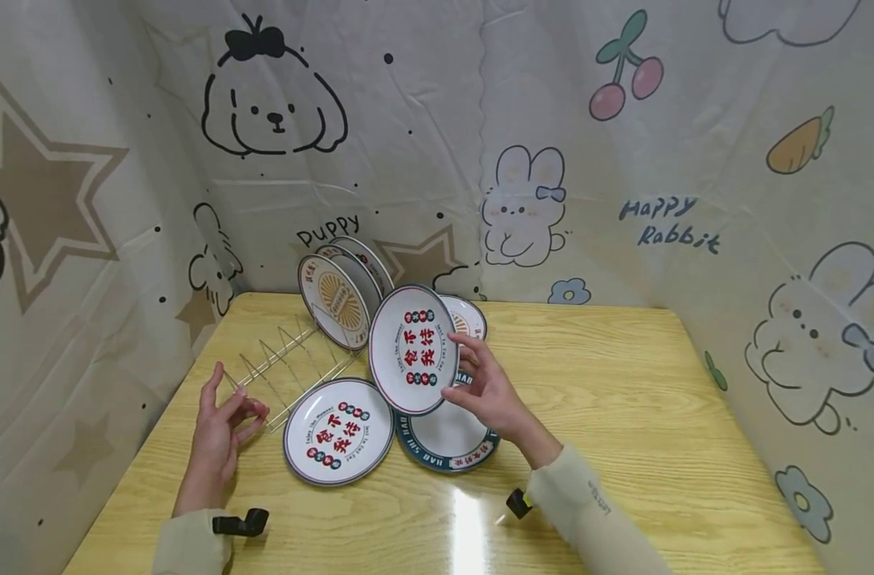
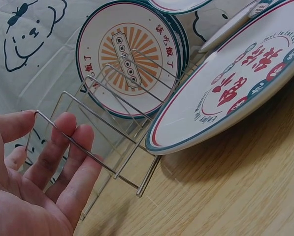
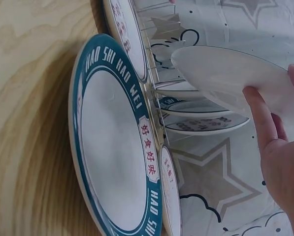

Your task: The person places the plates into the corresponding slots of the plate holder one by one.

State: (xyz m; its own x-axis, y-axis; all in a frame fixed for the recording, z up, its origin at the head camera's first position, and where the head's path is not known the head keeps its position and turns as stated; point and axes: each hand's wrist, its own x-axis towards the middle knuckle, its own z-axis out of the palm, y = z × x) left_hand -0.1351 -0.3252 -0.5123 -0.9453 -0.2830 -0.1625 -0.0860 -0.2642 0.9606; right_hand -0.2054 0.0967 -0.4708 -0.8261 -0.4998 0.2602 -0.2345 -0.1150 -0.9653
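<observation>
My right hand [image 1: 490, 399] pinches the right rim of a white plate [image 1: 414, 351] with red characters, tilted up above the table. Its pale underside [image 3: 220, 73] shows in the right wrist view, fingers spread against it. My left hand [image 1: 217, 439] holds the near end of a wire plate rack [image 2: 138, 189], fingertips around its end wire. Several plates stand upright at the rack's far end, the front one an orange sunburst plate [image 1: 335, 302]. Lying beside the rack is another red-character plate [image 1: 339, 431]. The held plate partly covers a green-rimmed plate [image 1: 447, 459].
Behind the held plate, a second sunburst plate [image 1: 471, 318] lies on the wooden table [image 1: 588, 415]. A printed curtain [image 1: 423, 144] surrounds the table at the back and sides. Black wrist cameras sit on both sleeves.
</observation>
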